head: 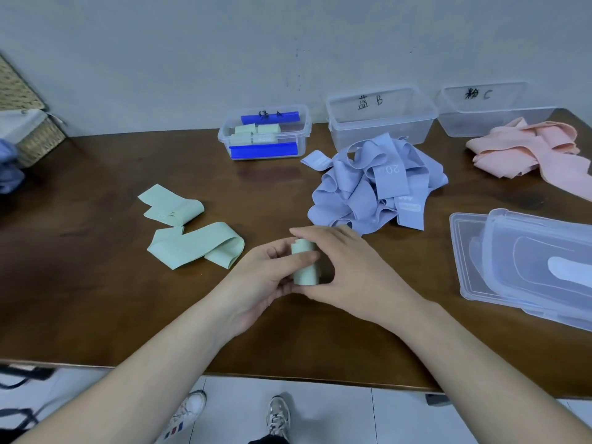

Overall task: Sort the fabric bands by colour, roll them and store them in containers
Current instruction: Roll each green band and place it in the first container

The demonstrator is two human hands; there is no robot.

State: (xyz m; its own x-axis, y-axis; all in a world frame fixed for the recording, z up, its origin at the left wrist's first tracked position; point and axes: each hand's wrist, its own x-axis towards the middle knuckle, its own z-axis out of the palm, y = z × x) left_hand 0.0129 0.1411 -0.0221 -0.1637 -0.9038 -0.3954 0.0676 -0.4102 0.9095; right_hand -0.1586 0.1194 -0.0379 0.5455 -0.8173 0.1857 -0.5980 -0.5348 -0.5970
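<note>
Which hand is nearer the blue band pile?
Right. The right hand sits just below the blue band pile; the left hand lies farther left, both gripping the green roll.

The green roll (303,263) shows only in part: the left hand (266,277) and right hand (346,270) cover its sides and near end. The pink bands (525,149) run off the right edge, as do the stacked lids (525,267). At the left edge a basket (28,123) and blue cloth (9,168) are cut off. The rolls in the green box (266,133) blur together, uncountable.
</note>
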